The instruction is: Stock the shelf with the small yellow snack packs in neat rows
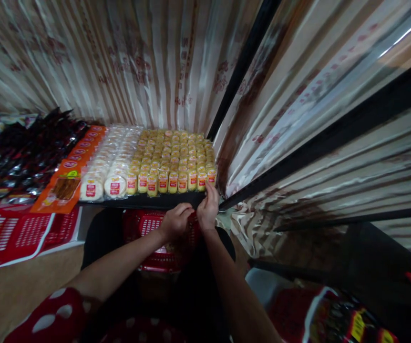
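On a black shelf (141, 201) stand several tight rows of small yellow wrapped snack cakes (173, 182) with red and white labels. My right hand (208, 209) is at the front right corner, its fingers stretched up and the tips touching the last yellow packet (210, 175). My left hand (179, 220) is just left of it, in front of the shelf edge, with curled fingers; anything inside them is hidden. A red plastic basket (160, 264) sits below my hands, between my knees; its contents are mostly hidden.
Left of the yellow rows are round white packaged cakes (115, 186), an orange snack pack (58, 193) and dark shiny packets (23, 157). Another red basket (15, 233) is at lower left. Black frame bars (316, 133) and pleated printed curtains (155, 62) close in the back and right.
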Demonstrator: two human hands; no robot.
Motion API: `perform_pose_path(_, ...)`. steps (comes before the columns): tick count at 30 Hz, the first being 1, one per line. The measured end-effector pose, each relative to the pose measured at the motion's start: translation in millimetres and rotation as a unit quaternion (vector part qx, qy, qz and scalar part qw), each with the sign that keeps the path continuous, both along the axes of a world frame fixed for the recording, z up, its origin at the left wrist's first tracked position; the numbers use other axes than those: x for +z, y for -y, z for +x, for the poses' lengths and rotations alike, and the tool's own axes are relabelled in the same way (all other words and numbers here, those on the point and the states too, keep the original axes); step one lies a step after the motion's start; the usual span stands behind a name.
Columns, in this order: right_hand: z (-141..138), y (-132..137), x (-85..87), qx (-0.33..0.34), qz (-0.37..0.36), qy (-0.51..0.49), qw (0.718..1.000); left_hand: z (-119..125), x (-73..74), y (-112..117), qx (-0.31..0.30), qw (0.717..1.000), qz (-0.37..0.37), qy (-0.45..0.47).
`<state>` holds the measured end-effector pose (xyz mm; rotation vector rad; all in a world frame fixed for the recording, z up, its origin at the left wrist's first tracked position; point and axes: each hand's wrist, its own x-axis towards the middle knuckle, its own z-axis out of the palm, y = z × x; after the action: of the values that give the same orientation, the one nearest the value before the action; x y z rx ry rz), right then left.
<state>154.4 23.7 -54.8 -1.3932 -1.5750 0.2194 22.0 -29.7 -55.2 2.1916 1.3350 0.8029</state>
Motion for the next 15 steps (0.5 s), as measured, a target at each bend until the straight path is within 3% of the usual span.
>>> perform_pose_path(2,-6.1,23.1,-3.2,0.030,-0.011,-0.021,0.999,-11.7,-21.3,18.9,0.031,0.992,-0.116,0.028)
perform_pose_path(4,-16.7,48.6,-16.1,0.062,-0.040,-0.025,0.997,-21.9,-46.9,33.0,0.114,0.946,-0.296,0.067)
perform_pose_path(5,-23.1,60.4,-26.3,0.075,-0.080,-0.026,0.994,-26.0,-59.9,37.9,0.144,0.927,-0.339,0.064)
perform_pose_path(8,-42.5,85.5,-66.4,0.078,-0.239,-0.041,0.967,-33.3,-94.8,45.5,0.203,0.880,-0.423,0.067)
perform_pose_path(12,-60.5,93.4,-118.6,0.071,-0.318,-0.051,0.944,-33.1,-124.5,45.3,0.245,0.825,-0.501,0.097)
perform_pose_path(15,-67.8,92.2,-141.8,0.070,-0.354,-0.058,0.931,-28.9,-134.7,41.4,0.253,0.803,-0.524,0.128)
